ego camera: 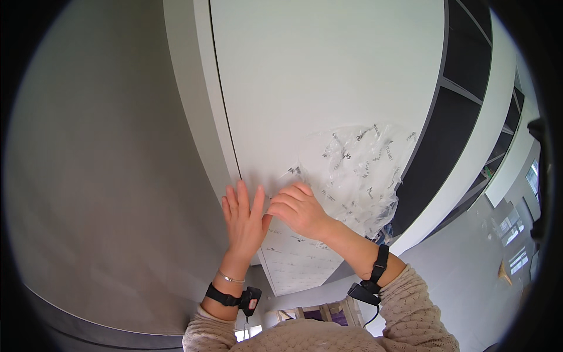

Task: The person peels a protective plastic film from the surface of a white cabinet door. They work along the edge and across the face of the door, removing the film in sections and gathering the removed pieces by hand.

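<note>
A white cabinet door panel (325,66) stands before me, its lower part covered by clear printed protective film (365,167), which is crumpled and loose at the right. My left hand (243,211) lies with spread fingers at the panel's left edge, near the dark gap, and holds nothing. Just right of it, my right hand (299,207) has its fingers curled and pinched on the film's edge, with the thumb hidden. Below the hands the film lies flat on the panel.
At the left is a grey wall (110,154). Dark open shelves (453,114) in a white frame stand at the right, over a grey floor (462,264). A wooden frame or crate (325,311) is partly visible low behind my body.
</note>
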Motion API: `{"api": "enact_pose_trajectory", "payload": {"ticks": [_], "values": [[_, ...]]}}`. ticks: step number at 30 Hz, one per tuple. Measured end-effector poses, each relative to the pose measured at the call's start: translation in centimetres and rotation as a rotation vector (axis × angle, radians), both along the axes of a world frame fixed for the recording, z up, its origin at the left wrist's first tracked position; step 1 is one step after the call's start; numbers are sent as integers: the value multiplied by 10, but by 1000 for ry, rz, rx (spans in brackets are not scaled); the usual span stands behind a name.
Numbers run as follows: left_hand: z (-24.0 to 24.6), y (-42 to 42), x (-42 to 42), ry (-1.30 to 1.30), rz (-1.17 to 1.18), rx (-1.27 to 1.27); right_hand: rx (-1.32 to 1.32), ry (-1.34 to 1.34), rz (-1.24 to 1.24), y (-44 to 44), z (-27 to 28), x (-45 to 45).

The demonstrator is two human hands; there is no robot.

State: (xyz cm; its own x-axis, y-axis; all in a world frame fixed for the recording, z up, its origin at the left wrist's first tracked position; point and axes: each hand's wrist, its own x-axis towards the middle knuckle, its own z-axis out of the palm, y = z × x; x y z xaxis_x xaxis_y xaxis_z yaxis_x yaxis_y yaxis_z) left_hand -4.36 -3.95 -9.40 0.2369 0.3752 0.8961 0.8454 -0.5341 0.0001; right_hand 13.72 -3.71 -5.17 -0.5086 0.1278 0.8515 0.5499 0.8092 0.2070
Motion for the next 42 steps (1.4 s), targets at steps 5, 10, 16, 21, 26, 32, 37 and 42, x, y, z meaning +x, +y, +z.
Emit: {"api": "enact_pose_trajectory", "payload": {"ticks": [5, 10, 16, 21, 26, 32, 37, 42], "values": [[16, 28, 23, 114, -42, 124, -70, -45, 48, -7, 12, 18], [15, 24, 37, -9, -249, 50, 274, 267, -218, -15, 53, 59], [19, 23, 35, -76, -430, -37, 307, 282, -309, 12, 99, 66], [30, 10, 29, 4, -392, 54, 258, 243, -228, 22, 94, 65], [62, 1, 42, -166, -320, 341, 257, 200, -204, 19, 87, 70], [116, 23, 70, -158, -97, 337, 217, 224, -229, 19, 74, 74], [118, 29, 73, -59, -197, 428, 233, 153, -140, 9, 60, 90], [103, 30, 84, -106, -389, 347, 339, 310, -295, 5, 68, 94]]}}
